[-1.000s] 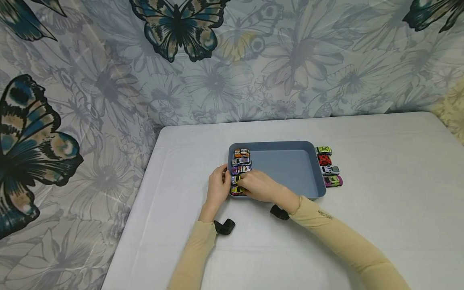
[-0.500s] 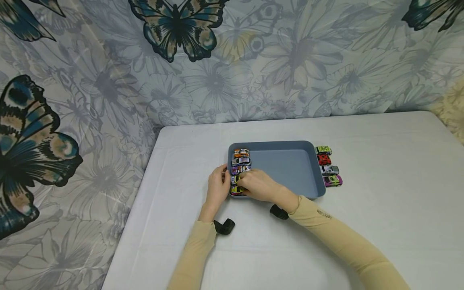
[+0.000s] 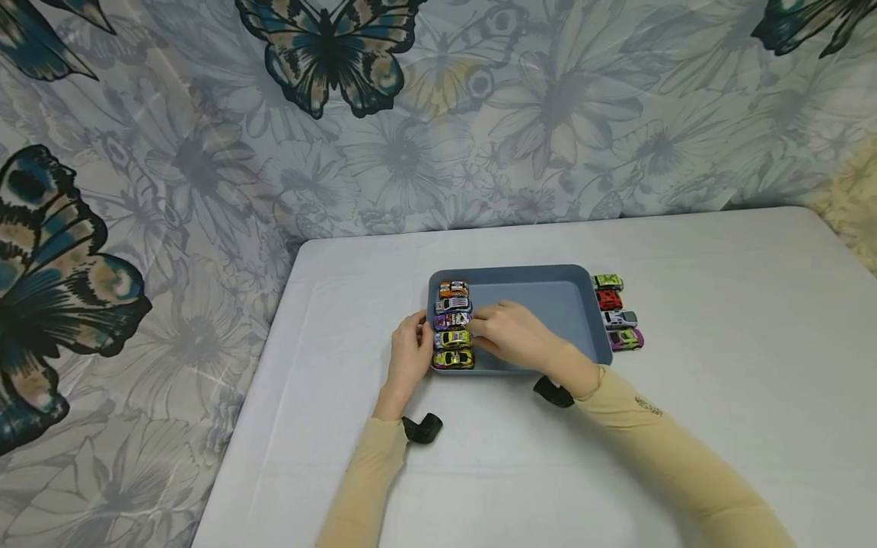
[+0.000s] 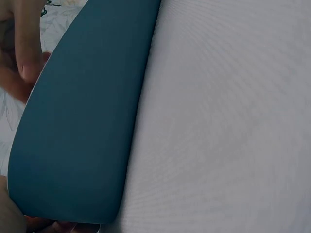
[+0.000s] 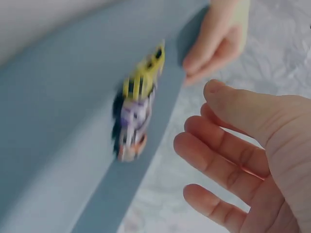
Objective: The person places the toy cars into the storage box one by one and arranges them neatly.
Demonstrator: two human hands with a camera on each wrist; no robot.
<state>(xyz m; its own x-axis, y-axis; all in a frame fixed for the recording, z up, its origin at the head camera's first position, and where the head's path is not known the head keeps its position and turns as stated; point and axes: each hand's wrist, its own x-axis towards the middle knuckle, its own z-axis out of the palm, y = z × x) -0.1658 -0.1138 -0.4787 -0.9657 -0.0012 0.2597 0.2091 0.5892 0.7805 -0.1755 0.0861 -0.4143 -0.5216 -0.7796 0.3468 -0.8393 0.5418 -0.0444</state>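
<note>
A grey-blue tray (image 3: 558, 293) lies on the table, with several toy cars lined up along its inner left side. Nearest the front is a yellow-green toy car (image 3: 454, 359); a second yellow one (image 3: 453, 339), a purple one (image 3: 451, 321), a silver one (image 3: 453, 304) and an orange one (image 3: 454, 289) follow behind. My left hand (image 3: 409, 354) touches the tray's left wall from outside, fingers fairly straight. Over the tray, just right of the row, is my right hand (image 3: 517, 335). In the right wrist view its fingers (image 5: 218, 158) are loosely bent with nothing between them.
Outside the tray's right wall stand several more toy cars: a lime one (image 3: 607, 281), a red one (image 3: 610, 300), a silver one (image 3: 620, 320) and a purple-green one (image 3: 626, 339). The white-covered table (image 3: 726, 342) meets a butterfly-patterned cloth (image 3: 404, 152) behind.
My right hand has let go of the front cars and moved right, uncovering the two yellow ones. My left hand has stayed against the tray's left wall.
</note>
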